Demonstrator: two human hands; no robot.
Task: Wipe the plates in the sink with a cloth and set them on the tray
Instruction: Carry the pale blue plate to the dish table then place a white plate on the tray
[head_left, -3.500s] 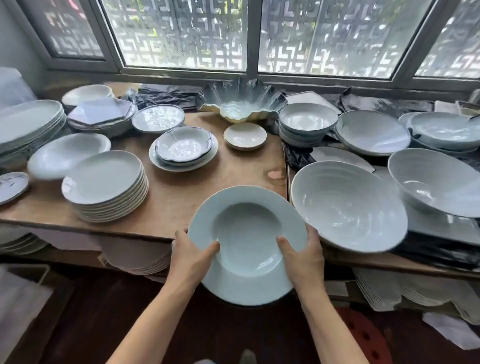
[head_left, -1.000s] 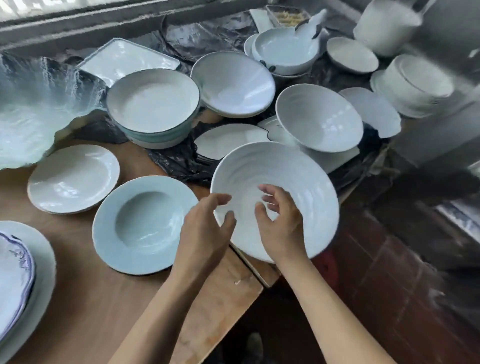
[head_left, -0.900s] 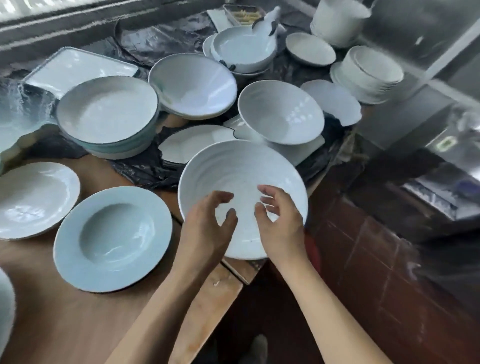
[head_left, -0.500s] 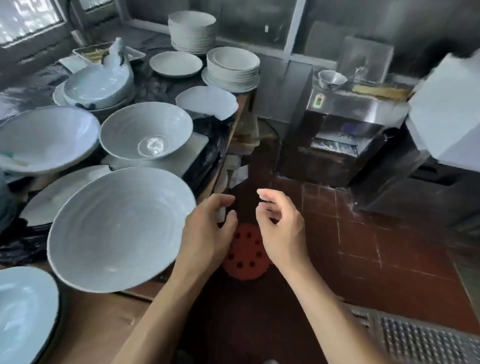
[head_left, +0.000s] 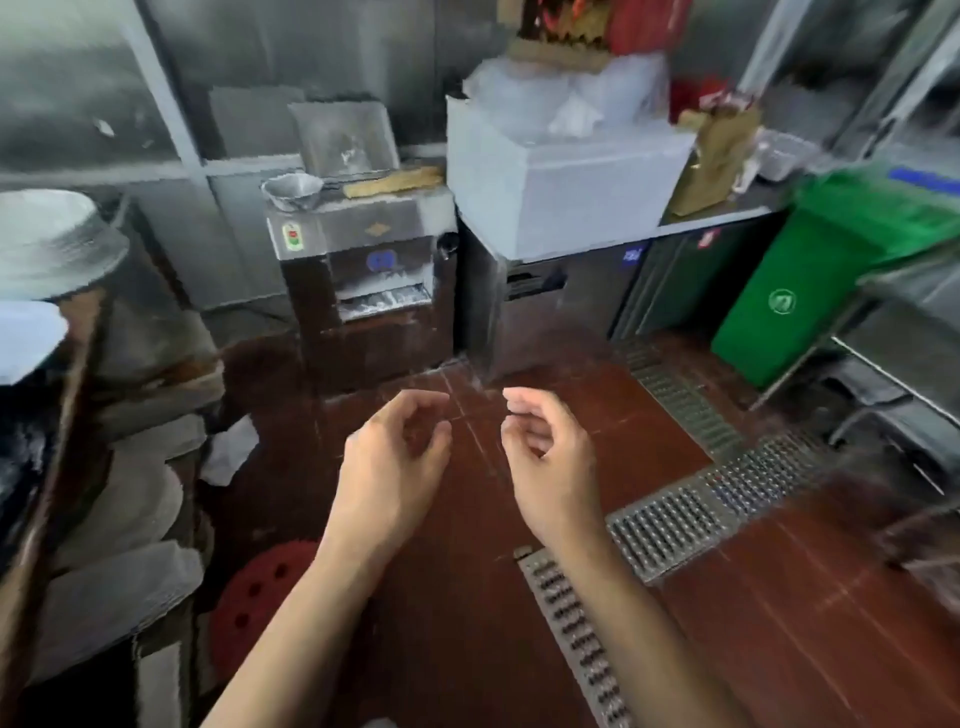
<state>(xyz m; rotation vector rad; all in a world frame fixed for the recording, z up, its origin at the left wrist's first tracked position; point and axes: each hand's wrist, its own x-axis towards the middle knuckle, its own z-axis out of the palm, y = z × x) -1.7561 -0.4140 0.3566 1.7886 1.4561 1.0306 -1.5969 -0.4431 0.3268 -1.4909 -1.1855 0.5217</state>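
From the head view, both bare hands hung in mid-air over the floor (head_left: 779, 623), a glossy red-brown surface of square tiles. The left hand (head_left: 392, 470) was empty, its fingers loosely curled, thumb near the fingertips but pinching nothing. The right hand (head_left: 545, 457) matched it, fingers softly bent inward, empty too, a clear gap between the two. A perforated metal grate (head_left: 691, 514) ran beside the right forearm, turned a corner and ran on toward the cabinets.

Plates showed only at the far left edge: a blurred white stack (head_left: 49, 241), round and ribbed at the rim, sat on the table (head_left: 57, 415), whose edge looked like worn brown wood. Neither hand touched them; they lay well apart from both. Sink, cloth and tray could not be made out.

Straight ahead stood a boxy steel machine (head_left: 358, 270), brushed and dull, with a small dented metal bowl (head_left: 292, 191) on top. Beside it a white foam box (head_left: 561, 182), chunky and matte, rested on a steel counter (head_left: 717, 218). To the right stood a bright green plastic bin (head_left: 789, 291). Low left, a red round stool (head_left: 260, 597) with dark holes sat on the floor, by the left forearm.
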